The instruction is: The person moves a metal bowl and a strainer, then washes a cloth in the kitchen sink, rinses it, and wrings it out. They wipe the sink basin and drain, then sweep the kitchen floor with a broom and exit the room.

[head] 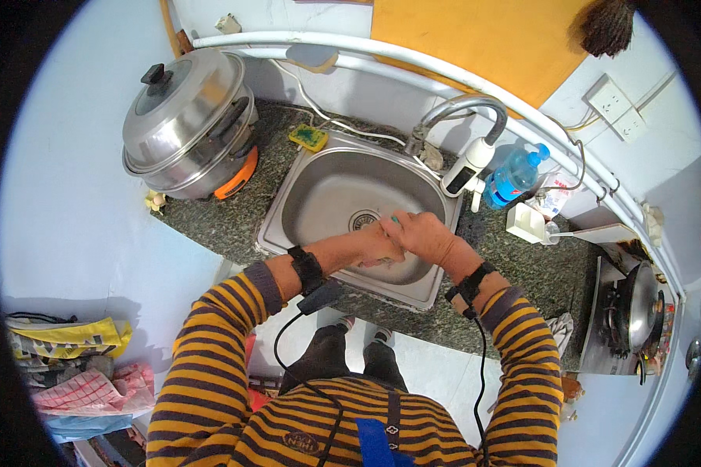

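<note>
Over the front of a stainless steel sink (327, 181), my two hands meet. My left hand (377, 240) reaches in from the left with its fingers bent downward. Folded over its back and knuckles is my right hand (423, 233). A small green spot shows at the right fingers; what it is, I cannot tell. Whether anything lies under my left palm is hidden. Behind the hands is the sink drain (363, 220). A curved chrome faucet (473, 137) with a white body rises at the back right corner of the basin. A yellow and green sponge (308, 137) rests at the back left rim.
A large lidded steel pot (187, 122) stands left on the granite counter (204, 225). Right of the faucet are a blue pump bottle (511, 178) and a white box (524, 223). Farther right, a wok (639, 306) sits on a stove. White pipes (350, 42) run along the wall.
</note>
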